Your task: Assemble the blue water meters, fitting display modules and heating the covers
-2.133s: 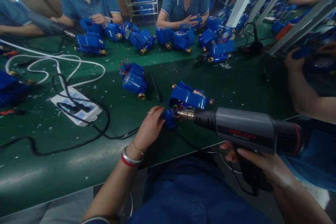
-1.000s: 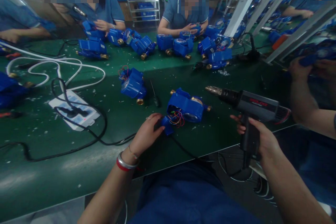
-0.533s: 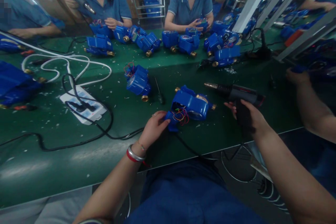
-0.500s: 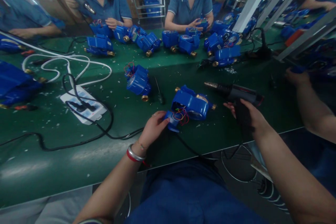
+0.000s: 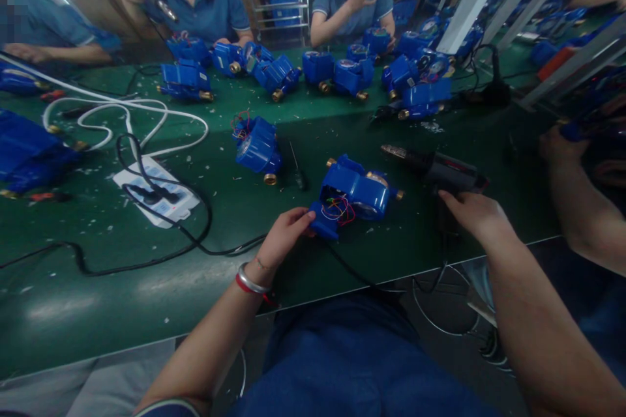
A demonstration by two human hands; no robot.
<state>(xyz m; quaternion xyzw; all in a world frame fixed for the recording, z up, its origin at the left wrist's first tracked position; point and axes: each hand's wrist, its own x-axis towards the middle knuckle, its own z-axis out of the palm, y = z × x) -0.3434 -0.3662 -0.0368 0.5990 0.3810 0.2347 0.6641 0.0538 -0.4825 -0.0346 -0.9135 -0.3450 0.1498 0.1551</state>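
Observation:
Near the table's front edge, my left hand [image 5: 287, 232] pinches a blue plastic cover [image 5: 323, 223] between thumb and fingers. Thin red and yellow wires [image 5: 340, 210] run from beside this cover to an open blue water meter [image 5: 364, 194] with brass ends, lying on its side. Farther right, my right hand [image 5: 476, 216] is at the grip of a dark heat gun [image 5: 452, 172], thumb across the top of the grip, the other fingers mostly hidden. The gun's metal nozzle points left, over the table beyond the meter.
A screwdriver [image 5: 298, 169] and another blue meter [image 5: 258, 150] lie behind my left hand. A white power strip [image 5: 159, 195] with black plugs and looping cords sits left. Co-workers sit opposite behind several meters; another person's hand [image 5: 565, 143] is at right.
The blue cover has turned in my left hand. My right hand has shifted on the heat gun's grip, its fingertips no longer showing. A co-worker opposite has raised a hand.

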